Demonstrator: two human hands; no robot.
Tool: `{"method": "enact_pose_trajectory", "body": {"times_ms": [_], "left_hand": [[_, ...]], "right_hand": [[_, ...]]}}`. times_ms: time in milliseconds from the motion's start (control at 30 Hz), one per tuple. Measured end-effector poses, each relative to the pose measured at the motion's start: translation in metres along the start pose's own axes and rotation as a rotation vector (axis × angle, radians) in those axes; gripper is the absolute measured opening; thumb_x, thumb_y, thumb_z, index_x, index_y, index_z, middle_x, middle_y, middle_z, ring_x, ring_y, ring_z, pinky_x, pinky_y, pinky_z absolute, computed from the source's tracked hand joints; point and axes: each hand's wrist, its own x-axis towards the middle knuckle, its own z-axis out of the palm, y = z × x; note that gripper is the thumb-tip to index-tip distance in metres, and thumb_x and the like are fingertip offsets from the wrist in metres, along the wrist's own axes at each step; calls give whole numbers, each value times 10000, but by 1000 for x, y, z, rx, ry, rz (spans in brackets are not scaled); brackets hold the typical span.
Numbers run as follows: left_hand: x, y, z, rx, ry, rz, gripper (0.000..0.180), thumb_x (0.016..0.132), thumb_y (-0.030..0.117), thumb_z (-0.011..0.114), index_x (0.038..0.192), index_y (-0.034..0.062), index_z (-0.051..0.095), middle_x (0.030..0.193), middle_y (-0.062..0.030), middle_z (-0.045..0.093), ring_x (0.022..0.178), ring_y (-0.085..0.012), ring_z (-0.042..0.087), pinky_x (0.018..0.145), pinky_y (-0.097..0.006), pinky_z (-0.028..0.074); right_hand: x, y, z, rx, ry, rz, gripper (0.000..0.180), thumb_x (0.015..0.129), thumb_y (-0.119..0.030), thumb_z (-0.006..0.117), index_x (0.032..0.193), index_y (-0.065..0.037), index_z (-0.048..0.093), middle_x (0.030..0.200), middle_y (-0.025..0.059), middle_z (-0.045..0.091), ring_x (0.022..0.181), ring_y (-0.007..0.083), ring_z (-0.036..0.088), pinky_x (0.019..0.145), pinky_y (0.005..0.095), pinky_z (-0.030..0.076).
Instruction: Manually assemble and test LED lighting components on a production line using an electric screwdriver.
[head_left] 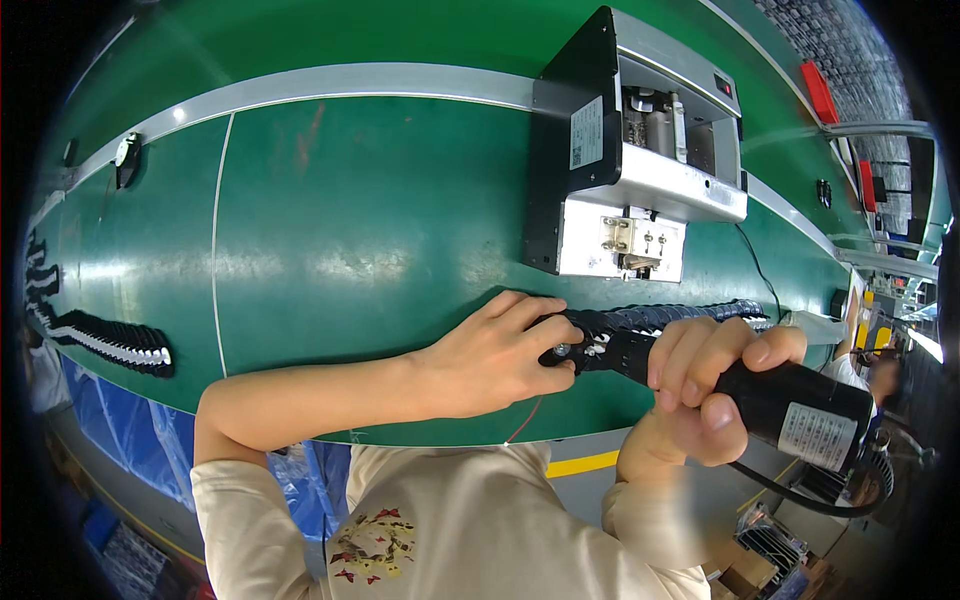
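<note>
My right hand is wrapped round a black power screwdriver, held almost level with its cord end to the right. The tool's front end points left, at a small black part with a shiny round spot. My left hand grips that part near the table's front edge, its fingers bent over it and partly hiding it. Behind the screwdriver, a row of nested black parts stretches to the right. Whether the driver's tip touches the part cannot be made out.
A black and silver metal machine with a rocker switch stands at the back of the green table. Another row of black parts lies at the left. A black cord hangs from the screwdriver. Blue plastic sheeting shows below the table.
</note>
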Motion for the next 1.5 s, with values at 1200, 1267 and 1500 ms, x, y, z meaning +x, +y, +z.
{"method": "enact_pose_trajectory", "body": {"times_ms": [1200,1267,1500], "left_hand": [[-6,-8,-2,15,-47,25,273,786,152,682,1058,140,701,1198,-89,579,1202,-337,551,961,-440,453],[-6,-9,-1,11,-34,25,275,786,152,682,1059,141,701,1198,-88,581,1203,-336,550,961,-441,452],[-5,-9,-2,1,-30,25,288,768,149,697,1055,138,702,1198,-94,584,1195,-337,559,954,-443,456]], "right_hand": [[54,-1,-2,-31,-95,-173,459,848,-114,628,1258,-78,425,681,50,480,470,150,463,495,345,427],[40,-6,-5,0,-93,-175,486,857,-103,639,1287,-85,414,687,49,488,475,160,479,498,341,422],[48,-12,-6,16,-116,-200,494,872,-107,621,1322,-84,419,713,63,500,498,176,500,514,361,427]]}}
